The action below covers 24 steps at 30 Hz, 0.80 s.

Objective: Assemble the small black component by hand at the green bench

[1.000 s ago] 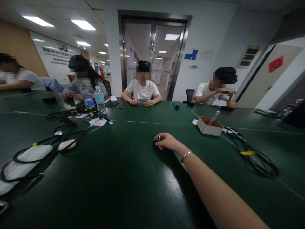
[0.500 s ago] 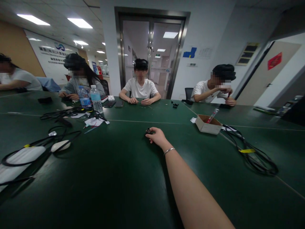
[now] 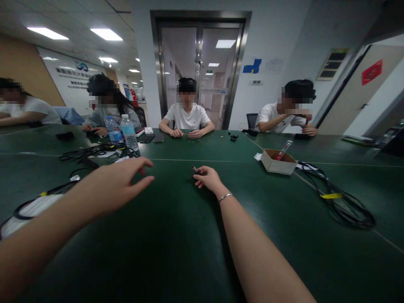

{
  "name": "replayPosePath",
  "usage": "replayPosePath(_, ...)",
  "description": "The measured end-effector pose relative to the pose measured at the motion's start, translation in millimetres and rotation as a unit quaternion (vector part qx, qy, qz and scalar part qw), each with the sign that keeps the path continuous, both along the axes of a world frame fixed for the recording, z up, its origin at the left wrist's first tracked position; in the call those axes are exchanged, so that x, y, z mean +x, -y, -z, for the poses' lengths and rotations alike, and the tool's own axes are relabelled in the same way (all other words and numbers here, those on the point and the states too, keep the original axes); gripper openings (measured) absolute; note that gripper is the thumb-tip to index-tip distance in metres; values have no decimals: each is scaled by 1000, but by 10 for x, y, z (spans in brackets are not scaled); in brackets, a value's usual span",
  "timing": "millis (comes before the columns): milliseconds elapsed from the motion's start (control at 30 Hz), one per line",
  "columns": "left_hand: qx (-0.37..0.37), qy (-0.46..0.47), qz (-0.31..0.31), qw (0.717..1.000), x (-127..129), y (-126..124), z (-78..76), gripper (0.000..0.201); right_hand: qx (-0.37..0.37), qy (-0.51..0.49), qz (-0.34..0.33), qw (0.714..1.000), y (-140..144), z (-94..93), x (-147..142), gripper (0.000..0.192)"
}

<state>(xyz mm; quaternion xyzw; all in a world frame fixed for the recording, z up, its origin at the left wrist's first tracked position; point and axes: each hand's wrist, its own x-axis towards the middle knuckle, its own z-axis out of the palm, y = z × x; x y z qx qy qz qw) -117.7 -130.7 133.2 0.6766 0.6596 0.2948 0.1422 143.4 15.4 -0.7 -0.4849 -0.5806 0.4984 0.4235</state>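
My right hand, with a silver bracelet at the wrist, is closed around a small dark object with a shiny metal end, just above or on the green table. The fingers cover most of that object, so its kind is not clear. To the left, my left hand reaches over the table, thumb and fingers apart, with nothing in it. It is apart from the right hand and hides part of the papers and cables behind it.
Two water bottles stand beyond my left hand, near tangled black cables. On the right are a small open box holding a clear-and-red tube, and a coiled cable. Several people sit around the table's far side.
My left hand has come into view from the left, stretched over the table. The object in my right hand has tilted, its metal end now pointing to the left.
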Motion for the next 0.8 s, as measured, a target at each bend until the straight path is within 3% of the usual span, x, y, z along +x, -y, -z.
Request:
replayPosePath(67, -17, -61, 48, 997, 362, -403, 115, 32, 0, 3, 3, 1000, 19, -33, -10, 20)
replayPosePath(200, -160, 107, 30, 981, 942, -1127, 613, 47, 8, 16, -7, 1000, 16, -37, -16, 18)
replayPosePath(300, -122, 202, 54, 970, 1111, -1380, 981, 28, 22, 31, -12, 999, -10, -4, -19, 16)
replayPosePath(400, -100, 271, 70, 955, 1128, -1440, 1222, 13, 9, 16, -7, 1000, -25, 0, -29, 16)
replayPosePath(600, -66, 347, 103, 930, 1060, -1451, 1382, 8, -65, -93, -13, 993, -13, -93, 6, 15)
replayPosePath(800, -43, 337, 109, 934, 1078, -1487, 1412, 11, -75, -180, 1, 981, -4, -92, 109, 16)
